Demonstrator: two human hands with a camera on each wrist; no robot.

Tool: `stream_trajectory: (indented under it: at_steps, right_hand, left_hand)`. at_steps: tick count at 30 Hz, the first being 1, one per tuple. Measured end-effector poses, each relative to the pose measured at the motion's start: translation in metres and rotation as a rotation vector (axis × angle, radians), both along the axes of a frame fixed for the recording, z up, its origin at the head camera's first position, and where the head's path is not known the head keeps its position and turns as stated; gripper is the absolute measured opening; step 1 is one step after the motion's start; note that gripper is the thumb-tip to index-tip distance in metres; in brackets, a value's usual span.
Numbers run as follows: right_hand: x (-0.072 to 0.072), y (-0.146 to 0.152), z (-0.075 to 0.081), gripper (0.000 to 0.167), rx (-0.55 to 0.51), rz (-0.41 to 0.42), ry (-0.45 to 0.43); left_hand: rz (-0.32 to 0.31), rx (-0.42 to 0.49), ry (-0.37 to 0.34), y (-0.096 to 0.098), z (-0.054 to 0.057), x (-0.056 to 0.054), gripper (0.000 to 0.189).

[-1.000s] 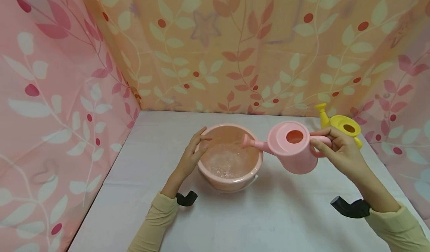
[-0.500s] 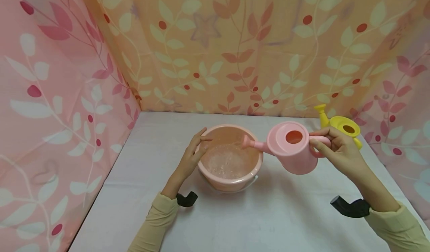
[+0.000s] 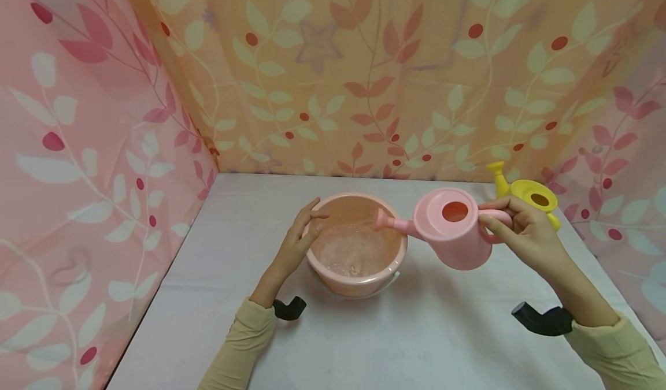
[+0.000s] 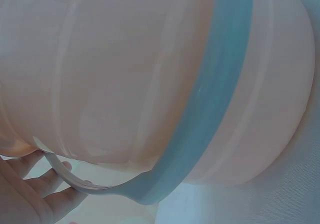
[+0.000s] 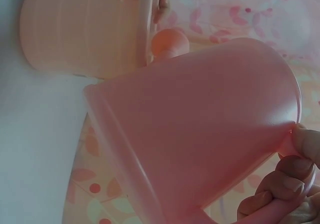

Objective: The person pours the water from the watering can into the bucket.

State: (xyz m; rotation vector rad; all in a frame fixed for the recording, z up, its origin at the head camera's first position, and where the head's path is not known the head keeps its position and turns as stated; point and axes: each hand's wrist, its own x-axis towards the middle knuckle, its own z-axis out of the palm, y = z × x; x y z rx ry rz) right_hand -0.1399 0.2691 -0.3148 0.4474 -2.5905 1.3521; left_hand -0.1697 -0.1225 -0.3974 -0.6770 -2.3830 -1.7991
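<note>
Where the right hand [image 3: 528, 234] grips: curled round the handle [image 3: 493, 213] of the watering can [image 3: 460, 248].
Watering can: right of the bucket [image 3: 351, 288], spout [image 3: 403, 226] over it.
Left hand [image 3: 291, 245]: relaxed fingers at the bucket's left rim.

We count two watering cans: one pink can [image 3: 458, 251] right of centre, one yellow can [image 3: 520, 189] far right. Buckets: one bucket [image 3: 351, 288], centre, with one carrying handle [image 4: 212, 91]. Hands: two, left hand [image 3: 292, 247] and right hand [image 3: 531, 234]. Cuffed sleeves: two, left sleeve [image 3: 240, 335] and right sleeve [image 3: 611, 346], both near. Black wrist pieces [image 3: 543, 320]: two. Patterned cloth walls: we make it three, left wall [image 3: 99, 112], far wall [image 3: 322, 101], right wall [image 3: 624, 176]. Tabletop [image 3: 395, 344]: one.
</note>
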Motion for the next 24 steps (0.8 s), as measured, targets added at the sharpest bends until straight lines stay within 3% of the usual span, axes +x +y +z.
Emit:
stream_trajectory:
  at_steps: [24]
  right_hand:
    - [0.0002, -0.0006, 0.0036, 0.019, -0.004, 0.031, 0.017]
  left_hand:
    - [0.000, 0.002, 0.012, -0.0001, -0.0001, -0.0005, 0.029]
